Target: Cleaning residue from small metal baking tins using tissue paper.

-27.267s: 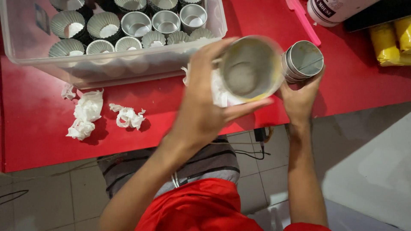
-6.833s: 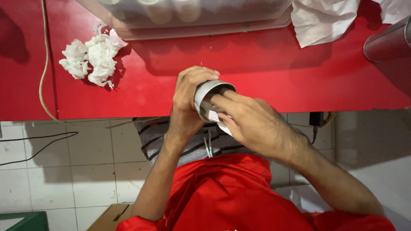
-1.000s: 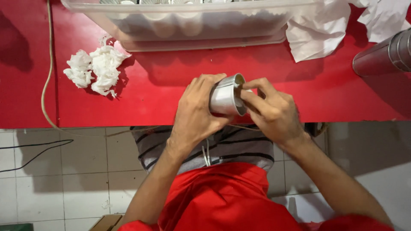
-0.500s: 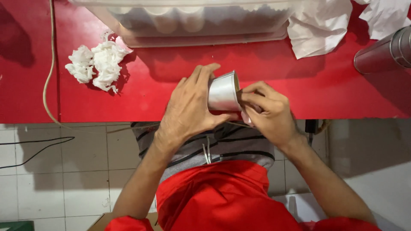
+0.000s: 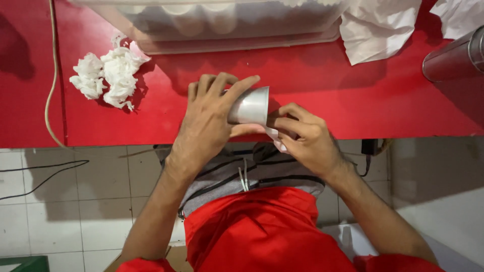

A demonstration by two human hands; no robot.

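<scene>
A: Layout, big to small?
B: Red tabletop (image 5: 353, 100) spans the top. Clear bin (image 5: 227, 25) of metal cups at its far edge. White paper sheet (image 5: 378, 30) beside the bin on the right, metal cylinders (image 5: 454, 55) at the far right edge. Pile of crumpled tissues (image 5: 108, 75) on the left, cord (image 5: 50, 75) running down past it.
A: Hands?
B: Left hand (image 5: 209, 126) wraps a small metal cup (image 5: 249, 107), fingers closed round its side. Cup is on its side, in the air over the near tabletop edge, mouth toward the right hand (image 5: 307, 141).
A: Right fingers?
B: Pinched on a bit of white tissue (image 5: 277, 141), pressed at the cup's mouth.
</scene>
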